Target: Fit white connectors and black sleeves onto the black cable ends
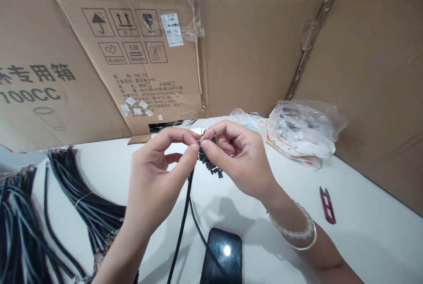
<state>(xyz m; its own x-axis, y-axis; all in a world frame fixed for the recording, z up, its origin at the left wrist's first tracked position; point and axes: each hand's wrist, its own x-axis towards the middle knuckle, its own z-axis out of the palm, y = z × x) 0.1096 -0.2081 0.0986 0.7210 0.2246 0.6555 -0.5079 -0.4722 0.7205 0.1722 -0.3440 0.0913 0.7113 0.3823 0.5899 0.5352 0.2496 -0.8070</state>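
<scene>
Between my two hands is the stripped end of a black cable [183,222], with thin wires [204,134] showing at the fingertips. My left hand [161,169] pinches the cable end between thumb and index finger. The thumb and index finger of my right hand [243,158] close on the thin wires right beside it. From my left fingers the cable hangs down toward the near edge. Just behind and below the fingertips lies a pile of small black tube pieces [211,165], partly hidden by my right hand.
Bundles of black cables [82,191] lie at the left. A phone [222,253] rests in front, with cable across it. Red thread snips [327,205] lie at the right, and clear plastic bags [300,125] sit behind them. Cardboard walls [257,55] enclose the white table [280,240].
</scene>
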